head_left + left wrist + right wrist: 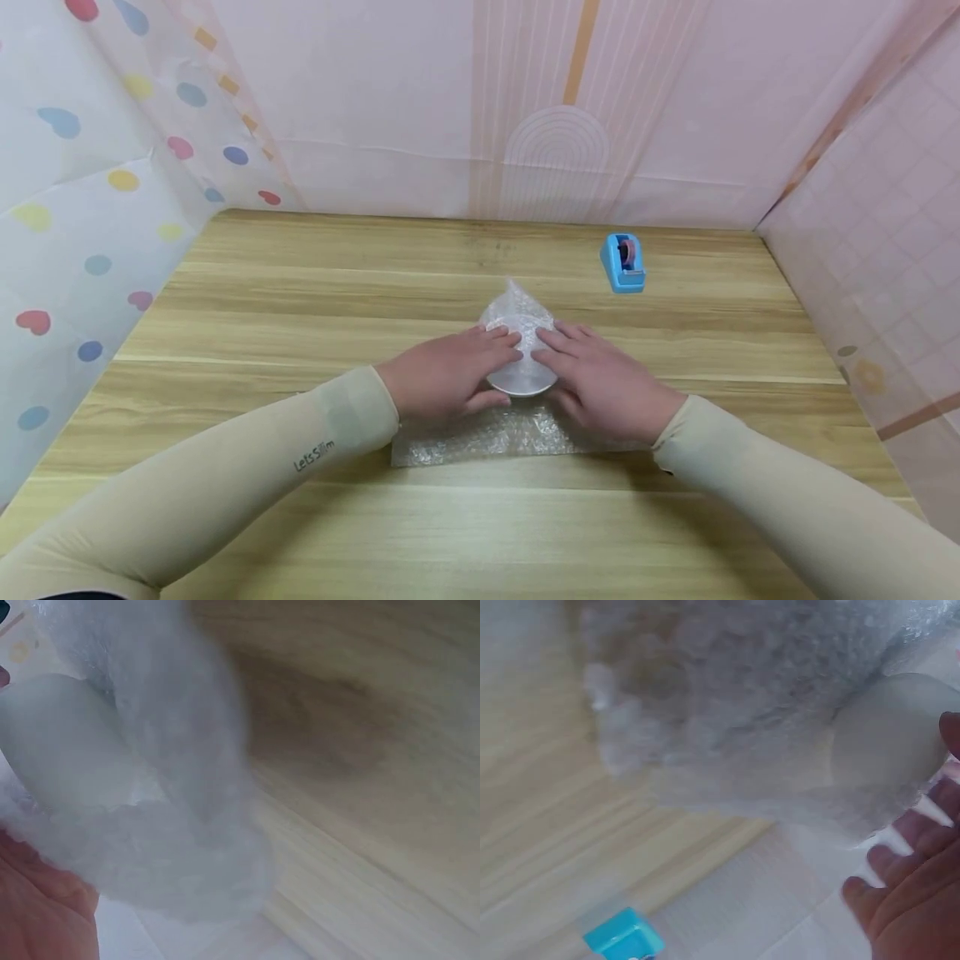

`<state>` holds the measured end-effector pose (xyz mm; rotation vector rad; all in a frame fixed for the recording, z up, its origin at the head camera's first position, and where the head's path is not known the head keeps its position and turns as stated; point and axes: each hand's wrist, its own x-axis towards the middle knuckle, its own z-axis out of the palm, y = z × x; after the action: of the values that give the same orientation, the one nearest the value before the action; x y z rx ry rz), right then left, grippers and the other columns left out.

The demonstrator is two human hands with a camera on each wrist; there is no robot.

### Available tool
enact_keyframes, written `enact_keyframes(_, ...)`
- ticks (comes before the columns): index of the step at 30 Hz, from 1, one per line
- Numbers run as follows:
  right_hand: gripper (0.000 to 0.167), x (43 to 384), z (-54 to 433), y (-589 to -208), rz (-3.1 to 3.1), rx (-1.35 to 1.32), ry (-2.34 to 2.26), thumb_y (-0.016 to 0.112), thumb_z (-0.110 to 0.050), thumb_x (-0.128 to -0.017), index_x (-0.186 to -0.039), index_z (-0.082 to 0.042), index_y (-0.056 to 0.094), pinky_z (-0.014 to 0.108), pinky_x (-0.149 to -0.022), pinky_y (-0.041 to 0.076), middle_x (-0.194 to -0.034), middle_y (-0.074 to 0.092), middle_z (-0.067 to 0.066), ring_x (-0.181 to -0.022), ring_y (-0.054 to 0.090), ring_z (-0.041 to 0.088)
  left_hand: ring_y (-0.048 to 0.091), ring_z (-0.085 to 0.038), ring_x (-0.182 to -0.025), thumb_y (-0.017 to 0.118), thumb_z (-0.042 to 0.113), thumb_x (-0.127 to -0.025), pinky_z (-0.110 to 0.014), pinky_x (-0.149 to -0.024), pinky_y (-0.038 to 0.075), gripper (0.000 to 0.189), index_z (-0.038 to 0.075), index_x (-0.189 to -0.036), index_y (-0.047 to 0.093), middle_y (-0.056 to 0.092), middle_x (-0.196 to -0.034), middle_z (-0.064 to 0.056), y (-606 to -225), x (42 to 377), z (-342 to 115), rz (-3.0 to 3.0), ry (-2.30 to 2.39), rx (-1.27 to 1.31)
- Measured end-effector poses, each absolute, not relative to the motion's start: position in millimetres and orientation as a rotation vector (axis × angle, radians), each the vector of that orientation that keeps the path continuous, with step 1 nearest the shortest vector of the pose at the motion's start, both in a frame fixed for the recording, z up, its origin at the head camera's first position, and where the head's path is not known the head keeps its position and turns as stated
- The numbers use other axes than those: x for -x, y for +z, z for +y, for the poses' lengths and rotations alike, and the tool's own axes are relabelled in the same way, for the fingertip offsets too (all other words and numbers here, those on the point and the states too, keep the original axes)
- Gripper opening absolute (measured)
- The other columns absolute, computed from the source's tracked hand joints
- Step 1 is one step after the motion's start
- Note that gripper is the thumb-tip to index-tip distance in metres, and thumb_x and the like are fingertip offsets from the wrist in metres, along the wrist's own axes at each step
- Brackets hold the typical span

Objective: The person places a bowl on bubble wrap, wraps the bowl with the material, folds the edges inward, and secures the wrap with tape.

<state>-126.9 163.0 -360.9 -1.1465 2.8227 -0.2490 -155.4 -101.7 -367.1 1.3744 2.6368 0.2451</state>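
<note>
Bubble wrap [468, 447] lies on the table [300, 283], an item [522, 386] upon it and part of the wrap over the item's far side. The left hand [450, 369] is positioned at the item's left, the right hand [609, 379] at its right. A tape dispenser [627, 278] stands on the table, behind and right of the wrap. A wall sheet [375, 108] stands behind the table.

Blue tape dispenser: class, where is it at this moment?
In the head view, the blue tape dispenser sits right of centre on the table, beyond the right hand and near the back wall.
</note>
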Motion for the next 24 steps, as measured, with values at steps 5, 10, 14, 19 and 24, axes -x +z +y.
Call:
enact_keyframes(5, 0.059, 125, 166, -366, 2.804, 1.041, -0.318, 0.062, -0.018, -0.104, -0.158, -0.001, 0.045, 0.057, -0.129, 0.029, -0.171, 0.032, 0.02, -0.159, 0.026, 0.045, 0.024, -0.032, -0.162, 0.051, 0.053, -0.108, -0.045, -0.135, 0.019, 0.075, 0.003, -0.162, 0.038, 0.03, -0.172, -0.016, -368, 153, -100, 2.611, 0.07, -1.441)
enact_keyframes(10, 0.057, 124, 165, -367, 2.77, 1.043, -0.298, 0.055, -0.006, -0.105, -0.159, 0.001, 0.041, 0.056, -0.129, 0.03, -0.172, 0.028, 0.02, -0.161, 0.023, 0.043, 0.019, -0.034, -0.163, 0.049, 0.053, -0.108, -0.046, -0.136, 0.017, 0.078, 0.001, -0.163, 0.032, 0.025, -0.173, -0.018, -368, 150, -99, 2.604, -0.015, -1.448)
enact_keyframes(14, 0.063, 124, 165, -367, 2.741, 1.063, -0.277, 0.057, 0.0, -0.101, -0.161, 0.001, 0.037, 0.054, -0.13, 0.027, -0.173, 0.024, 0.02, -0.163, 0.018, 0.041, 0.017, -0.034, -0.164, 0.049, 0.053, -0.108, -0.046, -0.136, 0.016, 0.08, 0.001, -0.164, 0.029, 0.023, -0.174, -0.017, -368, 148, -98, 2.608, -0.037, -1.413)
enact_keyframes(19, 0.064, 125, 164, -366, 2.714, 1.058, -0.266, 0.057, 0.002, -0.101, -0.162, 0.0, 0.035, 0.053, -0.131, 0.025, -0.174, 0.022, 0.019, -0.163, 0.016, 0.039, 0.016, -0.033, -0.164, 0.049, 0.055, -0.108, -0.046, -0.136, 0.014, 0.081, 0.002, -0.165, 0.028, 0.022, -0.175, -0.015, -369, 148, -94, 2.626, -0.094, -1.363)
enact_keyframes(24, 0.06, 125, 165, -367, 2.723, 1.113, -0.254, 0.055, 0.002, -0.103, -0.16, 0.002, 0.039, 0.054, -0.13, 0.027, -0.173, 0.025, 0.02, -0.162, 0.018, 0.041, 0.019, -0.034, -0.164, 0.046, 0.053, -0.109, -0.047, -0.136, 0.016, 0.077, 0.002, -0.164, 0.031, 0.025, -0.174, -0.015, -369, 148, -91, 2.651, -0.126, -1.347)
